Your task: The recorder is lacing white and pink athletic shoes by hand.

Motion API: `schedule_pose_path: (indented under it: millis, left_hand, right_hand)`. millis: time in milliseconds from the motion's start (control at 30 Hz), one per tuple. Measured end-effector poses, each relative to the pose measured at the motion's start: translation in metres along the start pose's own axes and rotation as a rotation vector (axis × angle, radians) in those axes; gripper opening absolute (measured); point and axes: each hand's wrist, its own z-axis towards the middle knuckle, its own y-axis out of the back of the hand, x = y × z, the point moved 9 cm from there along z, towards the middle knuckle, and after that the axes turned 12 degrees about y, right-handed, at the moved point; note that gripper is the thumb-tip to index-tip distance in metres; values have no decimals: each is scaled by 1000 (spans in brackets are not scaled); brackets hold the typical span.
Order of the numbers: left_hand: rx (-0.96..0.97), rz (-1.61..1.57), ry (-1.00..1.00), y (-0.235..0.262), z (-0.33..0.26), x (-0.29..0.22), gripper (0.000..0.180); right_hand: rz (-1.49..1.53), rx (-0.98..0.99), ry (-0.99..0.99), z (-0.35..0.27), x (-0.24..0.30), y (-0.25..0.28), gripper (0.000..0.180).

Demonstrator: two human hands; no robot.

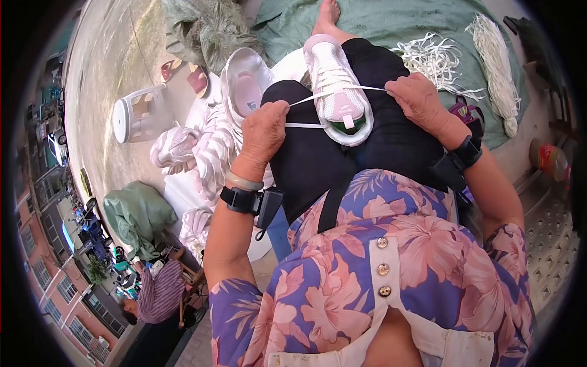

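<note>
Pale pink & white shoe (324,67) sits on the person's lap (391,131), btwn the thighs, toe pointing away, heel nearest the body. Smth green (349,125) shows inside its opening; can't tell what. L hand (265,128) & R hand (419,101) each pinch the white lace (370,88) btwn thumb & fingers, pulled taut across the shoe; a 2nd strand runs from the shoe twd the L hand.

Other open shoe (230,76), by the L knee, has a pink insole (246,93) in it. Clear tub (547,160) w/ red on it stands far R; contents too small to tell. White plastic stool (139,115), I think, is on the floor (116,55), L, nr red sandals (197,81).

Green cloth (278,21) spreads past the knees: loose pile of laces (431,55) nr the R thigh, long white hank (496,76) along its R edge. Pink-white shoe uppers (214,144) heap on a white sheet (177,191), L. Beyond: co-worker (160,292) in a striped top, street bldgs (64,278) behind.
</note>
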Motion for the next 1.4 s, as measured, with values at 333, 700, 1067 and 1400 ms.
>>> schedule_pose_path:
  millis: [333,700,1067,1400]
  left_hand:
    - [-259,166,214,60,-66,121,10]
    - [-303,295,516,96,-86,191,18]
    - [646,-1033,682,-52,-15,4,15]
    - [423,-992,707,-58,24,-15,19]
  right_hand:
    - [-172,-29,-136,-128,-78,47,15]
    - [-122,-82,-826,-274,-182,82,18]
    - [1458,73,-969,-36,7,-38,13]
    - [1112,-374,-626,11,-30,-58,21]
